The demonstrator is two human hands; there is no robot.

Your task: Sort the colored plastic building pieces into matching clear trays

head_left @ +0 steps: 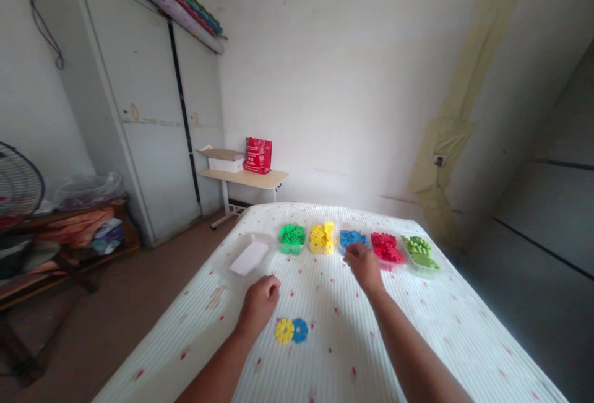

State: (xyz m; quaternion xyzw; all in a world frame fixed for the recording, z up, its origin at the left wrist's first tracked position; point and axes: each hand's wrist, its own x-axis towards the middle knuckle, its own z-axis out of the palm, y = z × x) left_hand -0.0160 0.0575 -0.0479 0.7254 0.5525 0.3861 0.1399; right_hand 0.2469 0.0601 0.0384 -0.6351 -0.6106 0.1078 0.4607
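My left hand rests over the table, its fingers curled closed, and nothing shows in them. Just to its right and nearer to me lie a yellow flower-shaped plastic disc and a blue one, side by side with their edges meeting or overlapping. My right hand is at the near edge of the clear box of blue discs, fingertips pinched together. Whatever they may hold is too small to make out. The box of red discs is beside that hand, partly behind it.
Clear boxes of green discs, yellow discs and light green pieces continue the row. A clear tray with a white sheet sits at left. Beyond the white patterned tablecloth is a side table with a red bag.
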